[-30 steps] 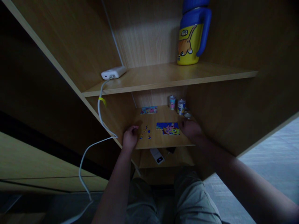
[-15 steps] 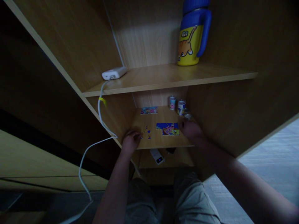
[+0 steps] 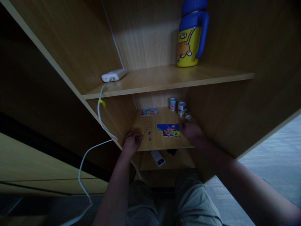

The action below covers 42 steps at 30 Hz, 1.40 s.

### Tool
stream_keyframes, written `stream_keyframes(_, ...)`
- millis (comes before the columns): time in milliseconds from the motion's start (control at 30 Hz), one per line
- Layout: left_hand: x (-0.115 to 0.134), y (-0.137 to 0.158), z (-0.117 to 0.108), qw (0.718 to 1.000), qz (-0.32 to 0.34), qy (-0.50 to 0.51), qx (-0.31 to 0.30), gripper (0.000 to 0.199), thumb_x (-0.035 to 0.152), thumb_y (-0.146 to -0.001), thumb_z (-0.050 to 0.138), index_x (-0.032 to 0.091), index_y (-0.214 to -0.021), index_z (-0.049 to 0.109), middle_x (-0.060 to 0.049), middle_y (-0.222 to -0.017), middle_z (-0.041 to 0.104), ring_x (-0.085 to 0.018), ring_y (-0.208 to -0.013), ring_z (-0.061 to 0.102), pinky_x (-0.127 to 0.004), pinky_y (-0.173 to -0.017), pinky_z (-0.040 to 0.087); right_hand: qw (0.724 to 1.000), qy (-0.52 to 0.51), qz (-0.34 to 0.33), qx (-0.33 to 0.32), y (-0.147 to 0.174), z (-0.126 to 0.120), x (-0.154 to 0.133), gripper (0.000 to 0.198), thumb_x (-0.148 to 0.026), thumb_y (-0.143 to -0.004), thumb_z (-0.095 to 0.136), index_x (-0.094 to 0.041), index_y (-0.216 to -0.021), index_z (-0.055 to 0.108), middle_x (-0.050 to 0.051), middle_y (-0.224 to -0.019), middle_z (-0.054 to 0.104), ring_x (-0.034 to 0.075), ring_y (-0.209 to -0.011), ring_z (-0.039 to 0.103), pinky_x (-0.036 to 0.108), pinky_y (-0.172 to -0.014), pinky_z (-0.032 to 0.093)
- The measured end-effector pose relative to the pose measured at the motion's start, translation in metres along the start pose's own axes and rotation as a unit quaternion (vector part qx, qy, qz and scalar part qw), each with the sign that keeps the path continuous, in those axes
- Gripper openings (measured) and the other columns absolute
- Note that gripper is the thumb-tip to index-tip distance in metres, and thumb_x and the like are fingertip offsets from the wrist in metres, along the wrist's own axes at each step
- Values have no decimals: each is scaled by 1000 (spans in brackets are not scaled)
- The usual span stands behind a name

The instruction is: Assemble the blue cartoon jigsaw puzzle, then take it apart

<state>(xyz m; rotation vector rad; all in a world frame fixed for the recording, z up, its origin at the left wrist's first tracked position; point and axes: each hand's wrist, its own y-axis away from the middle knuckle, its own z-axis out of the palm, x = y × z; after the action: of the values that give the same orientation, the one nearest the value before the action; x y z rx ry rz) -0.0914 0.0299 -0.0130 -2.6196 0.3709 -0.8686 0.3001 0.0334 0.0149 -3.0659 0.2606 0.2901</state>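
Observation:
A partly assembled jigsaw puzzle (image 3: 168,130), with a pink and a yellow cartoon figure on blue, lies flat on the middle shelf. Its upper left part reaches farther left than its lower part. Several loose puzzle pieces (image 3: 149,133) are scattered to its left. My left hand (image 3: 133,140) rests at the left side of the shelf, fingers curled together, the tips beside the loose pieces; whether they pinch one is hidden. At the puzzle's right edge is my right hand (image 3: 191,129), fingers closed; what they hold, if anything, does not show.
Behind the puzzle lie a picture card (image 3: 149,111) and small tins (image 3: 181,108), (image 3: 172,104), with round lids (image 3: 188,117) near my right hand. Above, the upper shelf (image 3: 150,82) carries a white power bank (image 3: 114,75) with a hanging cable (image 3: 81,168) and a blue-yellow bottle (image 3: 189,44). A white device (image 3: 157,157) lies below.
The view has shifted very slightly. Both hands, the puzzle and the loose pieces stay in nearly the same places.

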Motion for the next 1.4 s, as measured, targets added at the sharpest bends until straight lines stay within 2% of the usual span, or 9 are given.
stream_keyframes(133,-1,-2,1,1000,18,-16,-12,4,26,-93,75,24,-94,78,-12,-105,79,-34,-113,73,-52,-111,58,1000,11,-6,12,0,1,0,55,-44,-117,31,-14,-134,73,20,-118,83,30,-106,81,38,-95,57)
stream_keyframes(367,3,-1,-1,1000,-8,15,-10,4,25,-91,75,24,-88,75,-11,-103,79,-30,-102,75,-47,-101,60,1000,4,-1,4,0,2,0,55,-45,-117,33,-14,-133,75,21,-120,82,30,-106,81,36,-94,58)
stream_keyframes(600,12,4,-7,987,-111,117,23,22,46,-97,73,24,-93,75,-5,-93,82,-25,-89,77,-37,-86,61,1000,7,-2,7,-1,2,1,56,-47,-116,32,-15,-130,76,19,-119,83,29,-107,81,35,-93,58)
stream_keyframes(700,13,4,-6,979,-115,164,44,23,46,-95,75,24,-98,76,-6,-100,84,-26,-94,79,-38,-91,62,1000,3,-4,5,-1,1,0,55,-46,-116,33,-15,-128,76,20,-119,83,29,-108,81,36,-95,57)
stream_keyframes(833,25,4,3,975,-100,199,23,23,45,-97,72,24,-103,80,-8,-109,86,-27,-103,80,-41,-99,62,1000,4,-3,4,-2,2,0,56,-45,-117,31,-14,-127,77,20,-120,82,29,-108,81,37,-95,57)
stream_keyframes(1000,56,0,28,968,-98,230,-16,19,39,-97,73,23,-103,82,-6,-103,86,-25,-95,81,-39,-90,65,1000,1,-7,3,-3,2,1,53,-43,-117,32,-14,-129,75,19,-118,83,28,-108,81,37,-98,56)
stream_keyframes(1200,83,-16,52,988,-63,136,-33,14,21,-96,72,25,-97,85,-5,-101,87,-26,-96,82,-41,-95,63,1000,-4,0,6,-2,2,0,54,-45,-117,33,-14,-125,76,20,-119,82,29,-107,81,36,-95,56)
stream_keyframes(1400,85,-23,57,997,-67,41,-25,15,15,-95,75,25,-97,86,-3,-98,86,-22,-93,80,-35,-92,61,1000,-16,-1,2,-4,4,1,54,-46,-117,32,-15,-126,76,20,-119,82,29,-109,80,37,-96,56)
